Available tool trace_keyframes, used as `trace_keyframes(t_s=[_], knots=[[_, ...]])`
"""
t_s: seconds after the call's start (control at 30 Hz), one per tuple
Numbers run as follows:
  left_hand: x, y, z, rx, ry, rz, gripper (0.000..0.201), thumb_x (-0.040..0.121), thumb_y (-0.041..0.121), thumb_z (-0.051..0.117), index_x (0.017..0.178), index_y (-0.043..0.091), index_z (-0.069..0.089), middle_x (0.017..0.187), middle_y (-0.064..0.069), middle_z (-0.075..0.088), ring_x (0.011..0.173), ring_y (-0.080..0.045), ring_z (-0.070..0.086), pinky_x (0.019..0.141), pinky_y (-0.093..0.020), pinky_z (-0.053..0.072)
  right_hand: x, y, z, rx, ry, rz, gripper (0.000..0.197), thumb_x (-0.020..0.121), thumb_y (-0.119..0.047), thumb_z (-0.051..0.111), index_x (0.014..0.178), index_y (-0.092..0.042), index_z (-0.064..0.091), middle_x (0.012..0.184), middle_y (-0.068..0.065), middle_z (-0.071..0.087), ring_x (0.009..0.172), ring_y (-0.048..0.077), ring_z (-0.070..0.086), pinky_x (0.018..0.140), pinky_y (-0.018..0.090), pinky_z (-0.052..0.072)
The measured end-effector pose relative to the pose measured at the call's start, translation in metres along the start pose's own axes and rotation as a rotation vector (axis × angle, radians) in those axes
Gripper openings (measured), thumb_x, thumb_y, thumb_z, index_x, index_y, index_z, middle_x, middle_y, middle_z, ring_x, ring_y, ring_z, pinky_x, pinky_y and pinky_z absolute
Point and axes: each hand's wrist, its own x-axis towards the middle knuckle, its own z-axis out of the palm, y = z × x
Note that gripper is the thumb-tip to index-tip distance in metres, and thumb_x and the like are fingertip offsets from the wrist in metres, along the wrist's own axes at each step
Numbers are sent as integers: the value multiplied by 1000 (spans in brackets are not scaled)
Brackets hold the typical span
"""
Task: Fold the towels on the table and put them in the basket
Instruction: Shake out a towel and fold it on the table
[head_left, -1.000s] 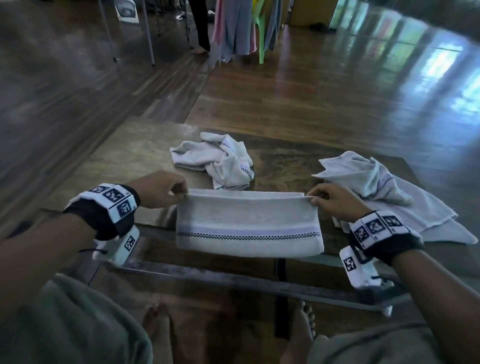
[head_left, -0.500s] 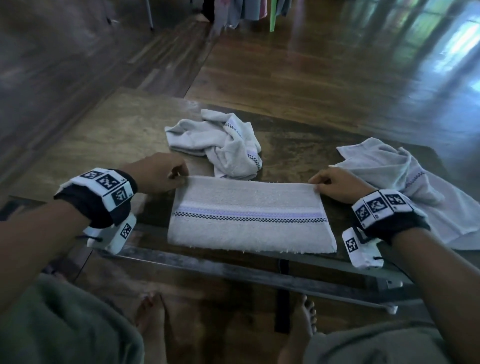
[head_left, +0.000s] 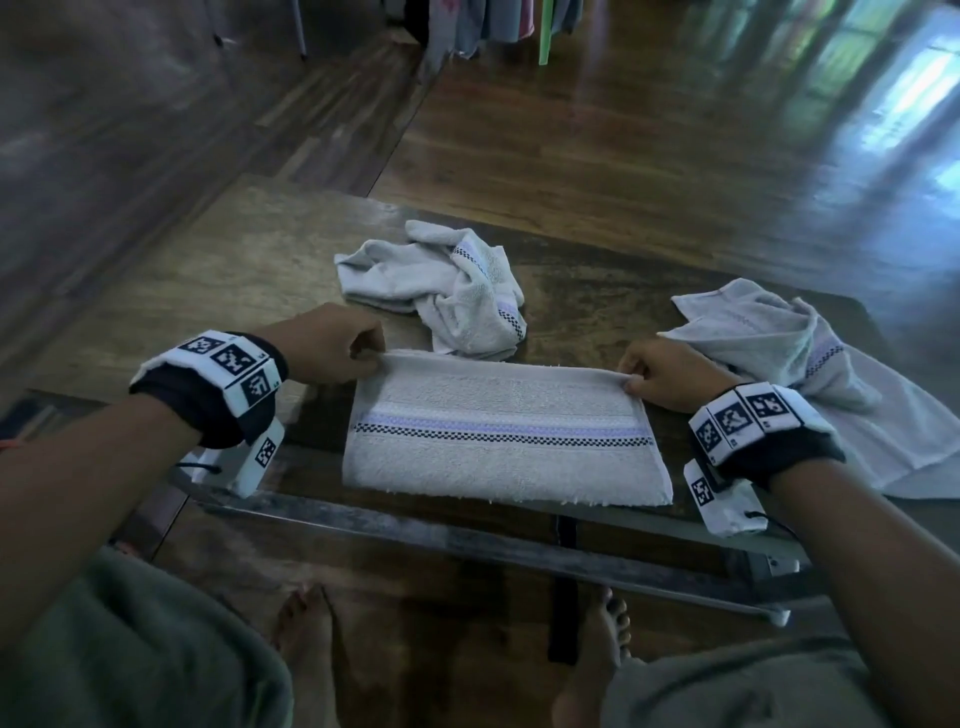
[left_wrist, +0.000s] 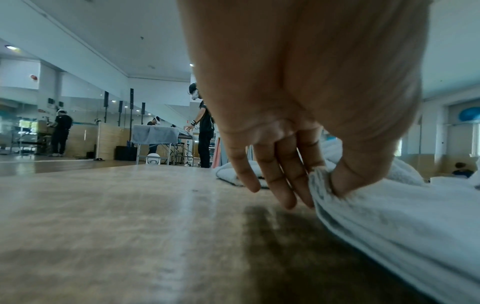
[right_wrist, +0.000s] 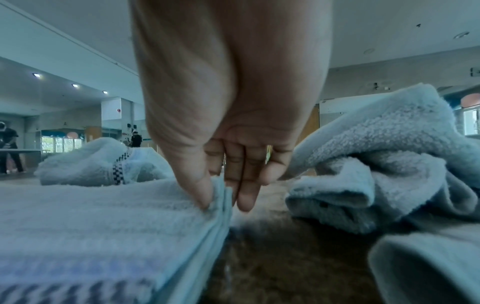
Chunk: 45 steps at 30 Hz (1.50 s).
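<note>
Folded towel (head_left: 506, 434) flat at table's (head_left: 249, 270) near edge, long axis left-right; left hand (head_left: 332, 345) pinches far-left corner, right hand (head_left: 662, 376) pinches far-right corner, both equally near.

No words, brand names or numbers can be read anywhere. The only signs are black-and-white square code patterns on the white wristbands (head_left: 236, 371) and on the small white boxes (head_left: 262, 457) under each wrist; they carry no legible letters.
</note>
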Motion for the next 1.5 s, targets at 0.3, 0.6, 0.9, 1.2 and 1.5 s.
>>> trace_keyframes(t_s=[0.3, 0.6, 0.9, 1.2, 1.5], knots=[[-27, 22, -47, -112, 332, 127, 16, 81, 8, 66, 97, 10, 67, 88, -2, 66, 79, -15, 58, 70, -13, 43, -39, -2, -45, 117, 298, -76, 12, 81, -7, 62, 90, -14, 67, 92, 6, 62, 90, 24, 58, 79, 34, 44], [-47, 39, -72, 74, 977, 438, 13, 80, 14, 61, 91, 9, 65, 89, 8, 59, 85, -22, 56, 78, -33, 38, -84, -3, -72, 22, 971, -204, 15, 75, -19, 53, 89, -16, 57, 89, 1, 54, 90, 20, 48, 78, 28, 26], [-62, 14, 38, 295, 303, 349, 18, 65, 31, 59, 82, 28, 63, 84, 7, 66, 81, -17, 65, 81, -27, 32, -89, 27, 40, -143, 196, -288, 28, 60, -10, 70, 81, -25, 60, 83, -4, 59, 79, 24, 61, 65, 31, 37], [-71, 24, 48, 280, 305, 336, 30, 74, 43, 46, 88, 27, 67, 86, 6, 67, 81, -19, 65, 81, -30, 32, -99, 27, 35, -29, 65, -215, 18, 76, -28, 63, 94, -29, 65, 89, -12, 60, 86, 10, 54, 79, 39, 46], [-80, 23, 50, 251, 335, 186, 30, 81, 49, 45, 90, 31, 67, 88, 12, 68, 85, -13, 61, 84, -31, 33, -87, 1, 6, -256, -105, -129, 21, 80, -20, 54, 82, -30, 73, 87, -13, 63, 89, 10, 57, 85, 34, 42]])
